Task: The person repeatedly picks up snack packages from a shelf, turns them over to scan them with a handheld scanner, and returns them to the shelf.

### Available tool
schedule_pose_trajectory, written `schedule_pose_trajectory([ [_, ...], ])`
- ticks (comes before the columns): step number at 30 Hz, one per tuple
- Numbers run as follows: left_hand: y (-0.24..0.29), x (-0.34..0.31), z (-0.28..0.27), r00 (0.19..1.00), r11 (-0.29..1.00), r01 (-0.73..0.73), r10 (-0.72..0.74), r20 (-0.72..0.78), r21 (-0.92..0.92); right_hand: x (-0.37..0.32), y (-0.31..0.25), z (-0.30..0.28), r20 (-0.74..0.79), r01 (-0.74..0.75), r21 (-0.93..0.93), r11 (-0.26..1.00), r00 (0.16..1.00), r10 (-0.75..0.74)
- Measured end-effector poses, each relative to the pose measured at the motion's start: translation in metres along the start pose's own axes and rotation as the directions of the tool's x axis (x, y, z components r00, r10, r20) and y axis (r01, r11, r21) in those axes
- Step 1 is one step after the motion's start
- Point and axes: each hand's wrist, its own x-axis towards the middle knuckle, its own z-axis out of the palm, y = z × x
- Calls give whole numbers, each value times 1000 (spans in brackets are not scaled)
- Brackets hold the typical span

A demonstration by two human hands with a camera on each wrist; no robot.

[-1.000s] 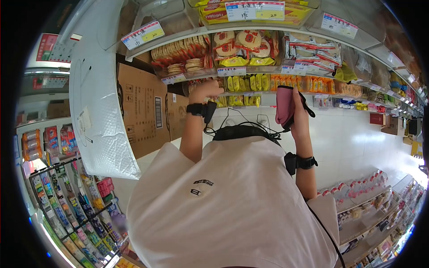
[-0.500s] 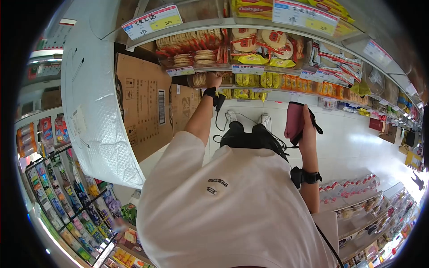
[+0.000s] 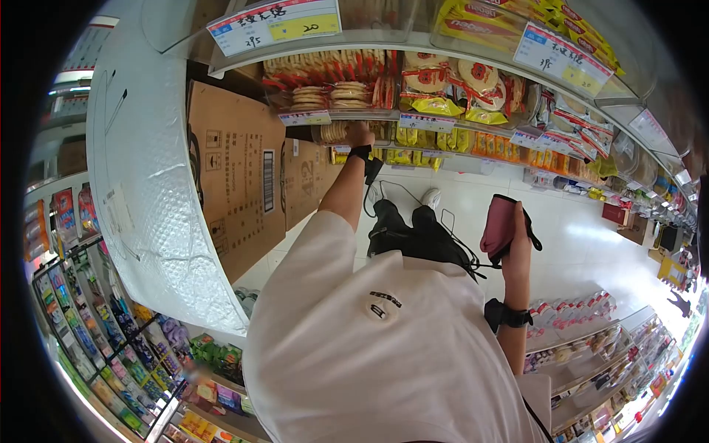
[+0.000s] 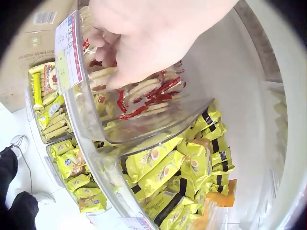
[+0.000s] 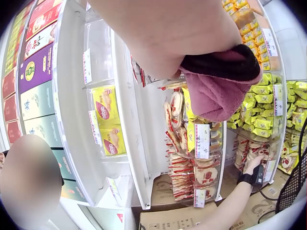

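Observation:
My left hand [image 3: 360,134] reaches into a clear bin on the lower shelf. In the left wrist view, the curled fingers and thumb are around the edge of a rice cracker pack [image 4: 100,75]; more red-and-clear cracker packs [image 4: 153,91] lie behind the hand. My right hand [image 3: 519,235] grips a purple-pink plush pouch [image 3: 499,225] with a black edge and strap, out over the floor and apart from the shelves. In the right wrist view the pouch [image 5: 216,93] hangs beyond the wrist, and the fingers are hidden.
Yellow-green snack packs [image 4: 168,167] fill the adjoining bin. A price-tagged shelf with stacked crackers [image 3: 347,96] runs just above my left hand. Large cardboard boxes [image 3: 236,170] and a silver-wrapped panel [image 3: 148,221] stand at left. A cable [image 3: 399,184] hangs near my legs.
My left hand has gone from in front of the shelf into the cracker bin and stays there. The right hand keeps the pouch, slightly lower and farther right in view.

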Motion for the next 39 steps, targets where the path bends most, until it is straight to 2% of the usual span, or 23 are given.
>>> schedule_pose_trajectory([
  [3,1,-9,-19,995,968,-96,90,-36,-233,-1,-2,7,30,18,-3,1000,999,-18],
  [5,8,-14,-50,965,933,-87,166,205,-348,2,-5,14,20,46,-22,999,999,-46],
  [7,-1,-12,-59,909,910,-51,212,358,-410,3,-10,18,45,33,-59,998,999,-30],
  [9,-19,-16,-60,875,905,-1,207,438,-425,10,-8,19,80,24,-83,996,997,-17],
  [10,12,-59,-133,828,889,99,175,533,-447,14,-8,19,131,43,-102,994,991,-29],
  [13,19,-74,-178,634,891,-274,450,629,-362,22,-11,31,234,85,-109,990,970,-58],
  [14,26,-85,-196,593,890,-259,454,665,-376,23,-15,35,282,62,-69,996,959,-40],
  [17,45,-134,-248,604,705,-168,626,493,-689,31,-19,44,340,118,-57,991,936,-92],
  [18,56,-158,-276,635,674,-152,627,451,-723,35,-19,49,319,184,-45,982,934,-161],
  [21,81,-195,-322,619,503,-190,728,294,-843,44,-22,58,328,270,-32,962,912,-245],
  [22,87,-204,-334,617,470,-204,743,260,-859,40,-28,63,332,217,-36,976,923,-193],
  [24,101,-219,-351,642,410,-171,736,215,-896,36,-34,71,409,239,-37,970,889,-203],
  [25,107,-224,-354,654,380,-154,731,194,-912,32,-37,76,446,248,-37,968,871,-206],
  [26,113,-228,-352,662,352,-193,736,143,-916,24,-40,82,524,293,71,953,803,-286],
  [28,125,-236,-349,670,297,-268,741,44,-917,0,-52,91,599,442,18,897,713,-364],
  [29,128,-240,-352,679,308,-276,733,42,-911,-5,-55,94,634,514,-1,858,664,-397],
  [30,134,-244,-357,687,318,-283,725,40,-905,-3,-51,95,549,474,55,879,720,-423],
  [33,143,-249,-355,704,273,-253,710,17,-928,-4,-58,92,509,511,28,859,732,-452],
  [37,165,-263,-350,753,116,-179,655,-60,-977,-16,-68,87,541,600,11,800,669,-510],
  [39,166,-262,-344,782,215,-234,621,-52,-948,-20,-73,83,597,657,-34,754,618,-512],
])
